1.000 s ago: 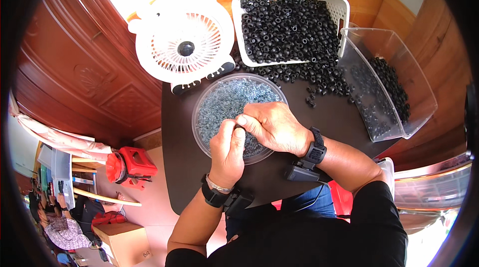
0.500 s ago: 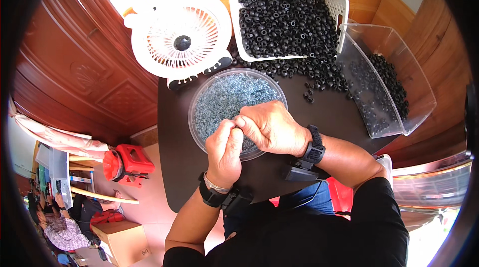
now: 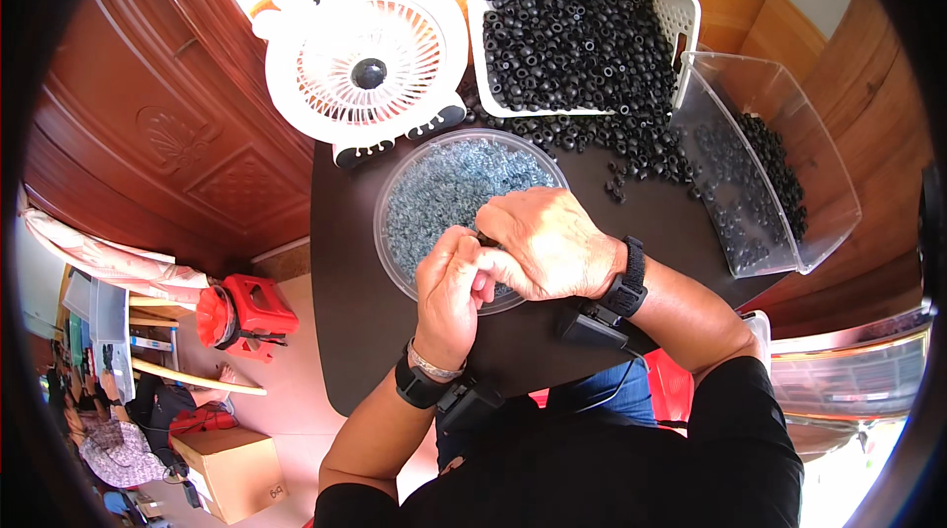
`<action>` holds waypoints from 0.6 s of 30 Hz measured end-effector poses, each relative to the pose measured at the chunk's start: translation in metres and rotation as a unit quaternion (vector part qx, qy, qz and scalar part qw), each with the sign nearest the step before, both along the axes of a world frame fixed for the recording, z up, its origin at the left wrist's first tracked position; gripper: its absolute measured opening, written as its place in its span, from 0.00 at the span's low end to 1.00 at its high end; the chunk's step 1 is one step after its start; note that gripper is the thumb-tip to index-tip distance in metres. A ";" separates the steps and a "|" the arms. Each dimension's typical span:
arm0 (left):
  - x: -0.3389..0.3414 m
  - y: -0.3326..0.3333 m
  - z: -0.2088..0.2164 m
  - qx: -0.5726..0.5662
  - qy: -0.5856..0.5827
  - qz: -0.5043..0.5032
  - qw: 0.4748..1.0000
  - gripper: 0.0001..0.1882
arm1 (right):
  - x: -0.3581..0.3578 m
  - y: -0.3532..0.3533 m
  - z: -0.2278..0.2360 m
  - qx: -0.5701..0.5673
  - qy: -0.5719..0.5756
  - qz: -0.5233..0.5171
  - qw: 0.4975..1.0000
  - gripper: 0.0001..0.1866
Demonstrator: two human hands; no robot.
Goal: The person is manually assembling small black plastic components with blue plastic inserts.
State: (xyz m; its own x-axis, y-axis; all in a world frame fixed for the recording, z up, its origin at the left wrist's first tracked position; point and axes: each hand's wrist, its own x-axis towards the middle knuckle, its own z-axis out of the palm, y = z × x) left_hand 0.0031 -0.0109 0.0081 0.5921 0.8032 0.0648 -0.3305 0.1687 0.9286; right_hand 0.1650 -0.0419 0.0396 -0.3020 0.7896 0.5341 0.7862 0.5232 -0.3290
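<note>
My left hand (image 3: pixel 451 283) and my right hand (image 3: pixel 554 244) meet above the near part of a round clear plastic tub (image 3: pixel 383 250). Small translucent bluish pieces (image 3: pixel 434 178) fill the tub. Both hands are closed, their thumbs and fingertips pressed together. A small black piece (image 3: pixel 482 239) shows between them; the fingers cover most of it, so its shape is hard to make out. Behind the tub, a white basket (image 3: pixel 479 44) holds many small black ring-like parts (image 3: pixel 572 44). More of these parts lie spilled on the dark table (image 3: pixel 365 340) in front of the basket.
A white fan (image 3: pixel 368 74) stands at the back left, close to the tub. On the right, a clear plastic bin (image 3: pixel 824 183) lies tilted with black parts inside. Left of the table are a red stool (image 3: pixel 261 316), a cardboard box (image 3: pixel 232 469) and another person (image 3: pixel 123 454).
My right hand has turned, its back now more upward, and its fingers overlap the left fingertips more. The small black piece shows more clearly. The whole view has shifted slightly.
</note>
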 end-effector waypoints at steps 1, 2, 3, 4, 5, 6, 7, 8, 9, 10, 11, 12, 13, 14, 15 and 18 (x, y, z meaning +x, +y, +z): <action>0.000 0.000 0.000 0.001 -0.001 0.002 1.000 0.14 | 0.000 -0.001 0.002 0.001 -0.001 0.002 1.000 0.19; 0.000 0.000 -0.001 -0.016 0.017 0.010 1.000 0.14 | 0.000 -0.002 0.005 -0.006 -0.024 0.001 1.000 0.18; 0.000 0.000 -0.002 -0.032 0.035 0.019 0.999 0.14 | 0.000 -0.002 0.007 -0.013 -0.047 0.000 0.999 0.17; -0.001 0.003 -0.005 -0.012 0.049 0.013 0.999 0.14 | 0.000 -0.003 0.007 -0.012 -0.047 0.001 0.999 0.17; -0.001 0.003 -0.006 -0.012 0.048 0.014 0.999 0.14 | 0.000 -0.003 0.006 -0.013 -0.049 0.001 0.999 0.16; 0.001 0.003 -0.006 -0.005 0.053 0.025 0.998 0.14 | -0.001 -0.004 0.006 -0.014 -0.051 0.000 0.999 0.16; 0.002 0.003 -0.007 0.001 0.058 0.036 0.998 0.15 | -0.003 -0.003 0.003 -0.014 -0.052 0.001 0.999 0.16; 0.003 0.003 -0.010 0.002 0.057 0.036 0.998 0.15 | -0.005 -0.002 -0.001 -0.012 -0.044 -0.011 0.999 0.16; 0.003 0.004 -0.013 0.011 0.044 0.029 0.999 0.15 | -0.007 -0.001 -0.005 -0.010 -0.037 -0.023 0.999 0.16; 0.003 0.004 -0.015 0.019 0.030 0.020 0.999 0.15 | -0.009 -0.001 -0.009 -0.006 -0.037 -0.037 0.999 0.14; 0.003 0.004 -0.014 0.019 0.030 0.020 0.999 0.15 | -0.011 0.000 -0.013 -0.005 -0.037 -0.037 0.999 0.14; 0.004 0.003 -0.012 0.029 0.035 0.026 0.999 0.15 | -0.013 0.000 -0.017 -0.002 -0.030 -0.048 0.998 0.13; 0.005 0.002 -0.010 0.039 0.039 0.031 0.998 0.15 | -0.014 -0.001 -0.019 0.001 -0.024 -0.060 0.998 0.12; 0.006 0.002 -0.010 0.039 0.037 0.029 0.998 0.15 | -0.015 -0.002 -0.019 0.002 -0.026 -0.062 0.998 0.12; 0.006 0.001 -0.010 0.040 0.036 0.040 0.998 0.15 | -0.016 -0.003 -0.018 0.006 -0.017 -0.061 0.998 0.11; 0.005 -0.001 -0.012 0.040 0.042 0.057 0.997 0.15 | -0.019 -0.004 -0.020 0.016 -0.011 -0.058 0.998 0.09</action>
